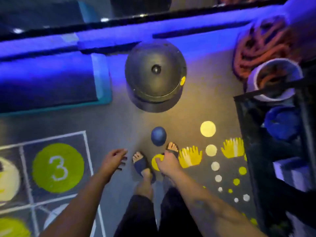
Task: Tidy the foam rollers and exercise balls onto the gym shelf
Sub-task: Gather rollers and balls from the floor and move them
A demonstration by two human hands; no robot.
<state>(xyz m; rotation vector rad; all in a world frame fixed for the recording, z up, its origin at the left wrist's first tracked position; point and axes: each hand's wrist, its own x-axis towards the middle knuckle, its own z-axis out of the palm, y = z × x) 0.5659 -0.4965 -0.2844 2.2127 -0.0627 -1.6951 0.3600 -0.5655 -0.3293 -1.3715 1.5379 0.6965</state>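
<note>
A small dark blue ball (158, 135) lies on the grey floor just ahead of my sandalled feet. My right hand (168, 162) hangs low over my right foot, its fingers curled round a small yellow ball (156, 163). My left hand (116, 158) hovers left of my feet, fingers loosely spread and holding nothing. The black gym shelf (242, 127) stands along the right edge, with a large blue ball (283, 125) resting inside it. No foam roller is plainly visible.
A big dark balance dome (154, 74) sits on the floor beyond the blue ball. A dark mat with teal edging (102, 79) lies at the left. A white bucket (253, 79) and a coiled red rope (261, 41) are at the back right. Painted numbers, dots and handprints mark the floor.
</note>
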